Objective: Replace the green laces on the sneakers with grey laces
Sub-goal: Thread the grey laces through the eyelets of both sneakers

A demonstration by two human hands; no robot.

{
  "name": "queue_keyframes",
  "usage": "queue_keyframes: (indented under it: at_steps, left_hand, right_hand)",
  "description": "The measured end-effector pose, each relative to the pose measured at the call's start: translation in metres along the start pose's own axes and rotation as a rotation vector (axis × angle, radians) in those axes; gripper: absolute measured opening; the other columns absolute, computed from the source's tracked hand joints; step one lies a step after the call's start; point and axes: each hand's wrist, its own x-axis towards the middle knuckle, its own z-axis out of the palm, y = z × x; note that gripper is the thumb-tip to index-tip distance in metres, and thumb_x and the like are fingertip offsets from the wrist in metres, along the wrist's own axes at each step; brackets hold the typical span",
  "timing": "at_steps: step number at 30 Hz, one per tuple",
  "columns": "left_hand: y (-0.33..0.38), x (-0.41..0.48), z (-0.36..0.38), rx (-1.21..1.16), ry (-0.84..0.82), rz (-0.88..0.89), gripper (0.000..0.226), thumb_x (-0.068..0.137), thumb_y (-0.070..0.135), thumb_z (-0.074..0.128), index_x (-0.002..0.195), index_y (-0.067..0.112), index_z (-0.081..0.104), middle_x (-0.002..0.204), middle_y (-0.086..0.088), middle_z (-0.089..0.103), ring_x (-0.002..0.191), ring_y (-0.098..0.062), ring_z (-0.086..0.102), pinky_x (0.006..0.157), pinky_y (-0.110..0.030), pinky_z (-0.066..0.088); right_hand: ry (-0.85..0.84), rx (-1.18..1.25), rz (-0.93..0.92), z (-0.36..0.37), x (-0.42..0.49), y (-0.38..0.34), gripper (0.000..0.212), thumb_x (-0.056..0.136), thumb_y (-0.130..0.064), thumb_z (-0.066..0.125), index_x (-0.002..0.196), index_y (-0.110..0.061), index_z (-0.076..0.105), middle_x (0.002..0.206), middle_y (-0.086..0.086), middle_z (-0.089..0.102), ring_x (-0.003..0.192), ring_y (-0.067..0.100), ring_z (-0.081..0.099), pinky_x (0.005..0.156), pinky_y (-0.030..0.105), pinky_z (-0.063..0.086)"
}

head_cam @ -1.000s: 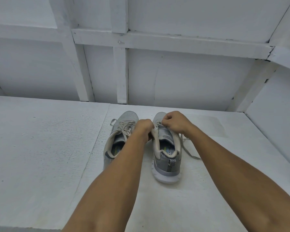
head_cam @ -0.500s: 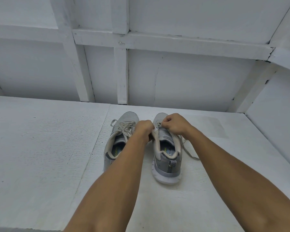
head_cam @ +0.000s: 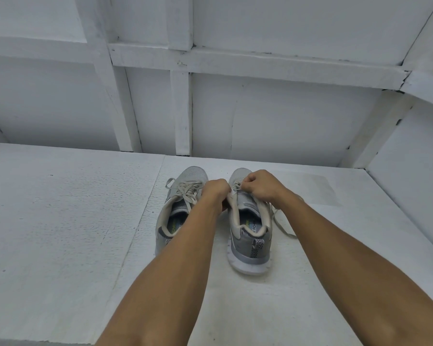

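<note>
Head view. Both forearms run off the bottom edge of the frame. The left forearm covers the heel and inner side of the sneaker nearer the left edge (head_cam: 183, 213) of the tabletop (head_cam: 60, 221). The left hand (head_cam: 215, 193) and right hand (head_cam: 259, 187) hide the upper eyelets of the sneaker nearer the right edge (head_cam: 250, 236). Their fingertips curl out of sight, so the left hand's hold cannot be told. The lace (head_cam: 285, 227) passes behind the right wrist. Insole lettering is cut short by the collar.

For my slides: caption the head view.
One grey sneaker gripped by left hand, its lace pinched by right hand; laced mate alongside.
</note>
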Motion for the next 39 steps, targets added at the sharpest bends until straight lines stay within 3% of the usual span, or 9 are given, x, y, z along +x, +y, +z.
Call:
queue_keyframes:
  at_steps: [11, 16, 18, 22, 26, 29, 31, 34, 39]
  left_hand:
    - [0.0, 0.012, 0.006, 0.008, -0.01, -0.034, 0.008, 0.084, 0.003, 0.061, 0.076, 0.005, 0.063, 0.071, -0.013, 0.059, 0.059, -0.023, 0.055, 0.054, -0.028, 0.044]
    - [0.014, 0.026, -0.002, 0.055, 0.119, 0.176, 0.019, 0.091, 0.008, 0.049, 0.102, -0.001, 0.061, 0.1, -0.02, 0.068, 0.08, -0.028, 0.064, 0.056, -0.027, 0.042]
    - [0.046, 0.02, -0.019, -0.142, 0.188, 0.326, 0.015, 0.097, 0.013, 0.043, 0.098, 0.004, 0.055, 0.095, -0.015, 0.069, 0.082, -0.03, 0.067, 0.054, -0.024, 0.04]
    - [0.126, -0.002, -0.074, -0.626, 0.186, 0.529, 0.017, 0.103, 0.021, 0.039, 0.1, 0.006, 0.046, 0.073, -0.006, 0.056, 0.047, -0.014, 0.056, 0.046, -0.024, 0.046]
    - [0.116, -0.013, -0.06, 0.203, 0.103, 0.645, 0.017, 0.098, 0.015, 0.047, 0.087, 0.016, 0.059, 0.068, 0.0, 0.057, 0.051, -0.014, 0.047, 0.044, -0.019, 0.036]
    - [0.064, -0.007, -0.027, 1.188, -0.234, 0.559, 0.021, 0.094, 0.015, 0.054, 0.106, 0.004, 0.067, 0.09, -0.008, 0.071, 0.084, -0.023, 0.065, 0.071, -0.031, 0.053]
    - [0.044, -0.003, -0.017, 1.533, -0.269, 0.54, 0.022, 0.092, 0.015, 0.055, 0.102, 0.001, 0.07, 0.098, -0.012, 0.073, 0.098, -0.027, 0.065, 0.081, -0.033, 0.051]
    - [0.065, 0.0, -0.031, 1.562, -0.134, 0.597, 0.024, 0.094, 0.01, 0.05, 0.107, -0.002, 0.066, 0.106, -0.015, 0.07, 0.1, -0.03, 0.064, 0.078, -0.032, 0.048]
    - [0.141, 0.011, -0.084, 1.305, 0.362, 0.66, 0.03, 0.09, 0.012, 0.048, 0.115, -0.001, 0.061, 0.116, -0.02, 0.062, 0.106, -0.04, 0.059, 0.087, -0.04, 0.049]
  right_hand:
    - [0.002, -0.045, -0.02, 0.004, -0.002, -0.003, 0.017, 0.089, -0.021, 0.063, 0.082, -0.009, 0.073, 0.088, 0.008, 0.071, 0.081, 0.021, 0.062, 0.08, 0.038, 0.052]
    - [0.112, -0.256, -0.025, -0.005, -0.014, -0.007, 0.02, 0.086, -0.038, 0.064, 0.102, -0.027, 0.066, 0.103, -0.01, 0.062, 0.105, 0.017, 0.055, 0.095, 0.04, 0.044]
    - [0.235, -0.172, -0.013, -0.01, -0.035, -0.005, 0.029, 0.084, -0.037, 0.066, 0.11, -0.028, 0.062, 0.107, -0.009, 0.059, 0.107, 0.017, 0.052, 0.094, 0.039, 0.044]
    - [0.435, 0.227, 0.061, -0.008, -0.097, 0.01, 0.016, 0.085, -0.025, 0.068, 0.1, -0.023, 0.064, 0.094, -0.008, 0.062, 0.089, 0.012, 0.059, 0.069, 0.023, 0.043]
    - [0.44, 0.407, 0.151, 0.014, -0.118, 0.016, 0.01, 0.087, -0.031, 0.069, 0.088, -0.022, 0.065, 0.086, -0.009, 0.064, 0.081, 0.006, 0.06, 0.067, 0.023, 0.045]
    - [0.468, 0.399, 0.155, 0.025, -0.112, 0.015, 0.015, 0.086, -0.035, 0.07, 0.088, -0.021, 0.063, 0.087, -0.007, 0.063, 0.079, 0.005, 0.059, 0.061, 0.018, 0.04]
    - [0.482, 0.365, 0.15, 0.026, -0.11, 0.015, 0.012, 0.088, -0.032, 0.069, 0.089, -0.022, 0.062, 0.087, -0.007, 0.062, 0.078, 0.005, 0.058, 0.058, 0.014, 0.037]
    - [0.49, 0.368, 0.133, 0.029, -0.11, 0.02, 0.008, 0.09, -0.029, 0.067, 0.091, -0.023, 0.062, 0.086, -0.007, 0.062, 0.077, 0.009, 0.059, 0.054, 0.01, 0.037]
    - [0.501, 0.402, 0.12, 0.033, -0.111, 0.021, 0.007, 0.091, -0.03, 0.066, 0.09, -0.026, 0.06, 0.084, -0.008, 0.062, 0.075, 0.014, 0.06, 0.056, 0.015, 0.038]
